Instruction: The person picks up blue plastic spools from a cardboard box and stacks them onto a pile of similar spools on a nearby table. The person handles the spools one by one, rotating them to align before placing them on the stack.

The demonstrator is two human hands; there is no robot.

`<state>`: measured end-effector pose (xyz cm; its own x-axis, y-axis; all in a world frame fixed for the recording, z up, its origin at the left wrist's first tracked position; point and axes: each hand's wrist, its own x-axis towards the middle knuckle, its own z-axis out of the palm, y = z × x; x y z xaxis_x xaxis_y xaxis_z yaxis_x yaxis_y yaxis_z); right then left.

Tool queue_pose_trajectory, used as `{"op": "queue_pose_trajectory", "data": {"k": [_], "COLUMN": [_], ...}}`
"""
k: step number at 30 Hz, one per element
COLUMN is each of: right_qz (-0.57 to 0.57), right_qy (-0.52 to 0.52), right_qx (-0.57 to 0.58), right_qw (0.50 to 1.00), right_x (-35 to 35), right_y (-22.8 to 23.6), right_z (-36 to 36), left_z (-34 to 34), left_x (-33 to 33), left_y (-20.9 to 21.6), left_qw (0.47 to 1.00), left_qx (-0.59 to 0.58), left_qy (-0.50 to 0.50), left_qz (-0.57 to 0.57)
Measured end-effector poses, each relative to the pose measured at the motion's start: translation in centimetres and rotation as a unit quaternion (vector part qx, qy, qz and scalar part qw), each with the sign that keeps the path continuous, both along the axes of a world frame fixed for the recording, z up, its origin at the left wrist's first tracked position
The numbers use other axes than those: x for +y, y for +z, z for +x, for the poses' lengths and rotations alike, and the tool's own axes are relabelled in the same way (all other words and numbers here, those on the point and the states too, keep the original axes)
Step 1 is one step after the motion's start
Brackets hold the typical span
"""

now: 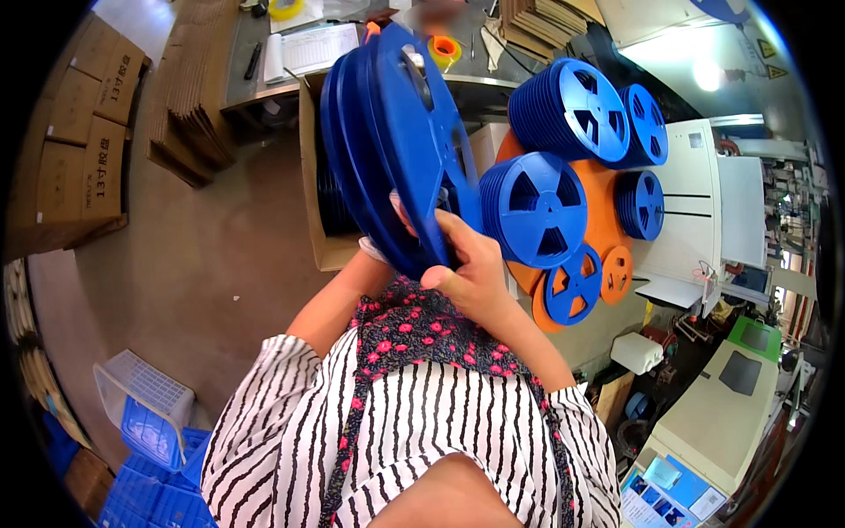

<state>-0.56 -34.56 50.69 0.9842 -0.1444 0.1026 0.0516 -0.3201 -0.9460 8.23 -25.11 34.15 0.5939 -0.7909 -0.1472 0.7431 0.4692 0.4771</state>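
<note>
Several blue plastic reels (356,158) are held upright on edge in front of me, slightly fanned apart at the bottom. My right hand (471,268) is closed round the near right rim of the closest reel, thumb on the lower edge. Most of my left hand (373,250) is hidden behind the reels, with a white covering near the wrist. A few of its fingertips show between the reels, holding them from the left and below. Behind the reels, an open cardboard box (334,255) contains more dark reels, partly hidden.
Right of me, stacked blue reels (544,207) stand on a round orange table (597,198), with a single blue reel at its near edge. A workbench (242,88) with papers and tape lies ahead. Cartons (66,167) and flattened cardboard (189,106) are left; a machine (717,414) stands right.
</note>
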Motion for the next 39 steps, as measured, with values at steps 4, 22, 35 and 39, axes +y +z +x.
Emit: {"op": "queue_pose_trajectory", "data": {"k": [4,22,35,39], "right_qz": [0.064,0.57,0.644,0.598], "right_qy": [-0.079,-0.283,-0.209,-0.267], "right_qx": [0.038,-0.266,-0.283,-0.258], "right_qw": [0.994,0.724,0.679,0.71], "right_x": [-1.7,-12.1,-13.0,-12.8], "right_y": [0.9,-1.6,-3.4,-3.4], "right_z": [-2.4,-15.4,-13.9,-13.4], "left_z": [1.2,5.7,4.7,4.0], "left_x": [1.2,8.0,9.2,9.1], "left_y": [9.6,6.0,4.8,5.2], "left_qw": [0.993,0.953,0.97,0.98], "left_qx": [0.118,0.038,0.0,0.017], "left_qy": [-0.006,0.091,0.112,0.145], "left_qz": [0.027,-0.287,-0.217,-0.138]}}
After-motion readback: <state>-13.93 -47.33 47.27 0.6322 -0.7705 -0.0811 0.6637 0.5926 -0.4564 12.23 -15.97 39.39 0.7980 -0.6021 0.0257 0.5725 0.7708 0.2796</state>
